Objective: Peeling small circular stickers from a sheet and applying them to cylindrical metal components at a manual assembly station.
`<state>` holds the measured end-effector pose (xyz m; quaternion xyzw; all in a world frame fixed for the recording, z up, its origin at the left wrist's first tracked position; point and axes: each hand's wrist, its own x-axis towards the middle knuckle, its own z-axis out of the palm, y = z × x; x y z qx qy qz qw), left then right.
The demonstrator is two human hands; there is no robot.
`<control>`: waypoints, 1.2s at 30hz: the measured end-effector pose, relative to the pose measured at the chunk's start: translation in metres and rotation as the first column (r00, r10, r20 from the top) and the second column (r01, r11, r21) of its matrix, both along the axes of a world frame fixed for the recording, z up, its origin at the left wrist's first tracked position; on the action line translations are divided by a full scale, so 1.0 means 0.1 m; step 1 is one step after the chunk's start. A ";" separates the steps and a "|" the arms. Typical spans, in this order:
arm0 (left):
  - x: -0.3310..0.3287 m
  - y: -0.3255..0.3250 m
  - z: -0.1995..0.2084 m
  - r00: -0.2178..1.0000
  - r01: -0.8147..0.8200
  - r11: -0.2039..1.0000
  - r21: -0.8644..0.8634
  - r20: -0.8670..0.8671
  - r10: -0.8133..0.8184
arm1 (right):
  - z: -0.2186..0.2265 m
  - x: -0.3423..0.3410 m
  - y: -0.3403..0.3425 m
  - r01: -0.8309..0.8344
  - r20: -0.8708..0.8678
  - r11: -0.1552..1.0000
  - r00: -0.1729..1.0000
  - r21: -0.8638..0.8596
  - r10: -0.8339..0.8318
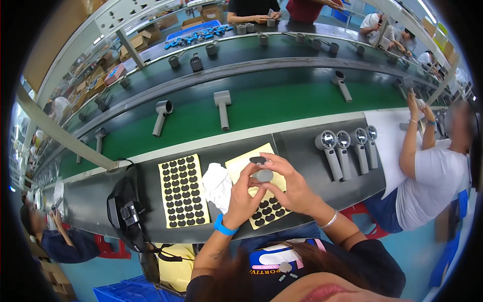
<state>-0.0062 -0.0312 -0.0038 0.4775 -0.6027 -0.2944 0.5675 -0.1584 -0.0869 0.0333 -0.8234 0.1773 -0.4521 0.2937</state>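
Observation:
In front of my body, both hands are raised close together over the bench. A small round grey part (264, 175) sits between the fingertips of my left hand (243, 197), which is closed on it. My right hand (296, 187) curves round from the other side, its thumb near the part's lower edge. At its fingertips is a dark oval sticker (258, 159), just above the grey part. Beneath my hands lies a yellow sheet (240, 163) with rows of black stickers (266, 211) on its near part. My fingers partly hide the grey part.
A fuller sticker sheet (181, 191), a white cloth (217, 186) and a black bag (126, 206) lie to the left. Several grey handheld fans (329, 156) stand in a row at right. Beyond runs a green conveyor (196, 108) with grey housings (222, 108). A co-worker (432, 166) sits at right.

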 end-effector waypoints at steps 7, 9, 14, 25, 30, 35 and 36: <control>0.03 0.19 -0.01 0.997 -0.040 0.999 0.020 0.061 0.039 | 0.18 -0.30 0.11 0.271 0.044 0.959 0.960 0.081 -0.275; 0.01 0.20 0.07 0.994 -0.052 0.998 0.044 0.103 0.048 | 0.17 -0.41 0.10 0.253 0.013 0.955 0.966 0.157 -0.258; -0.05 0.21 0.09 0.999 0.043 0.995 0.088 -0.035 -0.040 | 0.15 -0.50 0.20 0.105 0.057 0.901 0.988 0.420 -0.142; -0.12 0.28 0.21 0.928 0.209 0.955 0.210 -0.350 -0.126 | 0.20 -0.35 0.33 0.013 0.086 0.721 0.991 0.693 -0.101; -0.12 0.31 0.22 0.874 0.322 0.915 0.241 -0.447 -0.190 | 0.22 -0.36 0.35 0.006 0.085 0.680 0.991 0.733 -0.100; -0.12 0.30 0.21 0.864 0.342 0.904 0.256 -0.463 -0.196 | 0.19 -0.35 0.34 0.028 0.079 0.708 0.990 0.706 -0.117; -0.11 0.29 0.22 0.874 0.336 0.902 0.270 -0.446 -0.193 | 0.19 -0.35 0.34 0.034 0.075 0.714 0.990 0.699 -0.120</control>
